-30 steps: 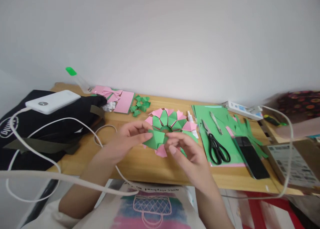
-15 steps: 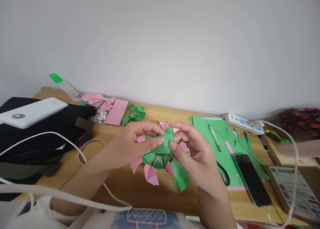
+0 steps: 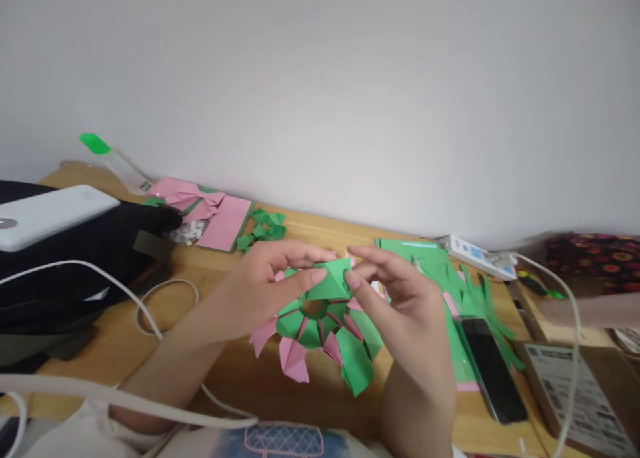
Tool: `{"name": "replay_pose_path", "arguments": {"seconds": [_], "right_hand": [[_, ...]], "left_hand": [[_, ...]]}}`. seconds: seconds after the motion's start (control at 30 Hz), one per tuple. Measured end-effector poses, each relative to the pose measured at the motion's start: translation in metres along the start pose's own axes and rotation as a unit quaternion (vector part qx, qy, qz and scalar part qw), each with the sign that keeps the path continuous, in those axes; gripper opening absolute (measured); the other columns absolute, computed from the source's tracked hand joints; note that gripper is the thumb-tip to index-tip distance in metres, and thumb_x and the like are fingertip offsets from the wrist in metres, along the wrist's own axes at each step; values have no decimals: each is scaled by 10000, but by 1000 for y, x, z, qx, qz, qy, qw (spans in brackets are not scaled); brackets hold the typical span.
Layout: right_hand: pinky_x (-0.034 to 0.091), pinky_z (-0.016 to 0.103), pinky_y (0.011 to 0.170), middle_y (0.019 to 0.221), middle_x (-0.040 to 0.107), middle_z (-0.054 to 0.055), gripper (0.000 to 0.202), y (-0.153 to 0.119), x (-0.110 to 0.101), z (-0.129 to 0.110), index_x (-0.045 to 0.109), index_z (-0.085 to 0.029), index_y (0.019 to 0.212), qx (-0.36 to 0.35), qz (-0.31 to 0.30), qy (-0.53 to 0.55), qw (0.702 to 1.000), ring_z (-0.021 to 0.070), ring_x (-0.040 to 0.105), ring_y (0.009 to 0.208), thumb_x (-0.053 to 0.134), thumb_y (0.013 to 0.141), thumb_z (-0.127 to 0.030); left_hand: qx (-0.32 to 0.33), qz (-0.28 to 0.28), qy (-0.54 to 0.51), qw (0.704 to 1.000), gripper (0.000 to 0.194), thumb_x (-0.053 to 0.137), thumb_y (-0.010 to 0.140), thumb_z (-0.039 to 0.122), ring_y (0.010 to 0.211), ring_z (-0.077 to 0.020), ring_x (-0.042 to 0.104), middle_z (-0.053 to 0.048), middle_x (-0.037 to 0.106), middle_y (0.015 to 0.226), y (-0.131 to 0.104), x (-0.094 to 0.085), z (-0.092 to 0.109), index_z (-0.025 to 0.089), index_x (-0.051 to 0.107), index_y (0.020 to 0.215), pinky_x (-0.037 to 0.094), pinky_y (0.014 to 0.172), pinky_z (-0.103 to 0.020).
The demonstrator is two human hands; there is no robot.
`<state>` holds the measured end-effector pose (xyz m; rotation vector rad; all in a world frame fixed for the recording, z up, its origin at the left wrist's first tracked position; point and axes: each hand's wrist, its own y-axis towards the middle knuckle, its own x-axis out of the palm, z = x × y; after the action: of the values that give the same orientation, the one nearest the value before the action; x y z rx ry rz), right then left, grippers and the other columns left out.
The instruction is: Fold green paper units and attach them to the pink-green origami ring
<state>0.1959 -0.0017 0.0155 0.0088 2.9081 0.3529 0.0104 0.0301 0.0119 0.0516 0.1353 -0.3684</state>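
L hand point(image 3: 265, 288) & R hand point(image 3: 407, 305) both pinch a small folded green pc point(image 3: 330, 279), thumbs on near side; fingertips behind it partly hidden, so exact grip there hard to tell. The pc sits btwn the hands, above the far part of a pink/green paper ring point(image 3: 311, 331), whose far side is mostly blocked by hands & pc. Whether pc touches ring: can't tell.

R hand & wrist also cover part of the green sheets point(image 3: 400, 248). Power bank point(image 3: 65, 211) on black bag point(image 3: 35, 298) cut off at L edge; cardboard box point(image 3: 613, 385) cut off at R, its label print too blurry to read. Forearm of another person point(image 3: 595, 310) enters from R edge, hand blurred.

Surface: light wood-grain tabletop point(image 3: 120, 355), w/ pink paper stack point(image 3: 226, 223), small green folded pcs point(image 3: 265, 228) beside it, phone point(image 3: 493, 371) near the sheets' R side, power strip point(image 3: 477, 257) by the wall. Room: plain pale wall point(image 3: 320, 111) behind, a bit brighter mid-frame.
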Motion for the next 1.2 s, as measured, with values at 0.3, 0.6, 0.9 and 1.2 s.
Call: {"name": "replay_pose_path", "arguments": {"seconds": [0.3, 0.6, 0.9, 1.2], "right_hand": [[569, 243, 622, 685, 702, -42, 119, 4, 0, 1, 716, -237, 886, 5, 13, -7, 1000, 99, 662, 630, 686, 795, -166], [556, 238, 659, 798, 729, -45, 167, -6, 2, -1, 721, -286, 922, -36, 26, -67, 997, 103, 662, 711, 684, 834, -149], [499, 227, 596, 746, 694, -63, 318, -6, 0, -7, 717, -309, 1027, -68, -35, -69, 995, 88, 602, 644, 599, 862, -63], [495, 246, 676, 838, 734, -57, 437, -8, 1, -3, 721, -359, 1076, -109, -27, -43, 993, 114, 662, 861, 590, 851, -8]], "left_hand": [[16, -8, 15, 1000, 214, 630, 818, 315, 1011, -236, 713, -31, 772, 1047, 2, 0, -3, 266, 770, 972, 579, 869, -324], [7, -36, 23, 999, 178, 605, 851, 337, 1119, -253, 670, -6, 780, 945, 5, 1, -1, 262, 766, 843, 545, 893, -307], [11, -86, 21, 996, 230, 558, 884, 325, 739, -153, 675, 23, 709, 724, 4, -3, 4, 203, 690, 741, 522, 839, -273], [12, -117, -15, 993, 233, 540, 904, 276, 624, -90, 601, 41, 640, 664, 4, -4, 9, 177, 658, 729, 498, 678, -188]]}}
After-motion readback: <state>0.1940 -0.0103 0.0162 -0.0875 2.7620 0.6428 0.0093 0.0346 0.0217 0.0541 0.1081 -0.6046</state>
